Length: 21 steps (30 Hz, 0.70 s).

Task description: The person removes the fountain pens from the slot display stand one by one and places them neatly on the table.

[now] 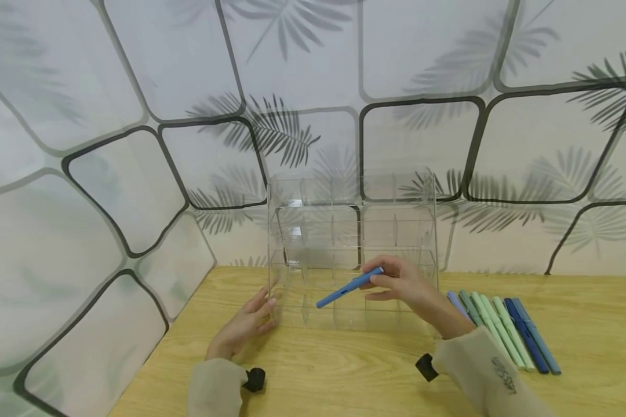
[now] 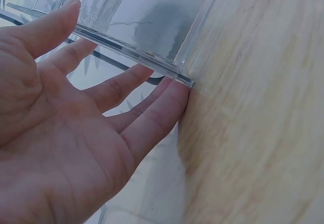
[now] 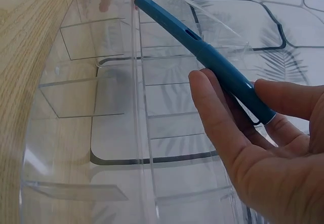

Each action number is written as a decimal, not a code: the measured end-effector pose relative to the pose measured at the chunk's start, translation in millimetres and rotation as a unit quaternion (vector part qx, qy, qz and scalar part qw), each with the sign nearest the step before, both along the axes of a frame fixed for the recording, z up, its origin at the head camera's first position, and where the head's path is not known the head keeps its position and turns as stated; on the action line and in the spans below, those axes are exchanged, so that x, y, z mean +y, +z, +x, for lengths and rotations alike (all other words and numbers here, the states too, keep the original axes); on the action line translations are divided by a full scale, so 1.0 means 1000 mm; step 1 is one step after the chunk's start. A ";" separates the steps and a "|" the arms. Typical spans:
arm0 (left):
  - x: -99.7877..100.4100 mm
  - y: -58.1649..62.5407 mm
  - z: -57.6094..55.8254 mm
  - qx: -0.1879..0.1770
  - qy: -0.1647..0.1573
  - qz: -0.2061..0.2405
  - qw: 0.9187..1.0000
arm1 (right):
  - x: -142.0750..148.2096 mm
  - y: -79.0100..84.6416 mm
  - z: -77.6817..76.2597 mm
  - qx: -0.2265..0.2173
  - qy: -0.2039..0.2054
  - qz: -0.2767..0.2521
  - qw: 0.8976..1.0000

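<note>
A clear plastic organizer [image 1: 318,321] with several tiers of small compartments stands on the table against the patterned wall. In front of it, my right hand [image 1: 404,284] pinches a blue capped pen [image 1: 344,291] between thumb and fingers. The pen slants across the lower tiers, its clip end by the fingers, as the right wrist view shows of the pen [image 3: 197,47]. At the organizer's left side, my left hand [image 1: 247,321] rests with extended fingers. Seen from the left wrist, the fingertips of that hand [image 2: 101,107] lie right at the side panel's edge, low by the tabletop.
To the right, a row of several capped pens [image 1: 501,330] in lilac, greens and blues lies on the wooden table [image 1: 339,370]. The wall [image 1: 313,139] with leaf patterns and dark outlines rises directly behind the organizer and along the left.
</note>
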<state>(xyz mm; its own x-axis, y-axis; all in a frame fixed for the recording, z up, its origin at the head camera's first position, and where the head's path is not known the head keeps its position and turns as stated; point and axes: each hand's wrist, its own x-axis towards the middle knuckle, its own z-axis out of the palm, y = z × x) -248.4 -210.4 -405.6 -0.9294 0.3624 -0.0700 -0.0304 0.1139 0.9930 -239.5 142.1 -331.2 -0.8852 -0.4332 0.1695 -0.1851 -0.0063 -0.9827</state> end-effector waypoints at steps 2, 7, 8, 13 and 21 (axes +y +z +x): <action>0.001 0.000 0.000 0.000 0.001 -0.001 1.000 | 0.004 0.001 0.002 0.000 0.002 -0.008 1.000; 0.001 0.002 0.002 0.001 0.002 -0.002 1.000 | 0.013 0.002 0.005 -0.003 -0.008 -0.009 1.000; 0.001 0.002 0.002 0.001 0.002 -0.002 1.000 | 0.015 0.003 0.006 -0.004 -0.014 -0.005 1.000; 0.002 0.004 0.003 0.000 0.001 -0.005 1.000 | 0.024 0.004 0.008 -0.008 -0.037 0.011 0.999; 0.002 0.003 0.003 0.001 0.000 -0.007 1.000 | 0.035 0.005 0.012 -0.021 -0.033 0.020 0.999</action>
<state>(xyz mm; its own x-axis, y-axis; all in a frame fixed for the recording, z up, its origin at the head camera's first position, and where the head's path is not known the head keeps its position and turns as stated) -245.7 -208.2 -402.6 -0.9297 0.3610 -0.0726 -0.0280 0.1271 0.9915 -227.8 177.6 -326.5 -0.9178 -0.3798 0.1157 -0.1429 0.0441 -0.9887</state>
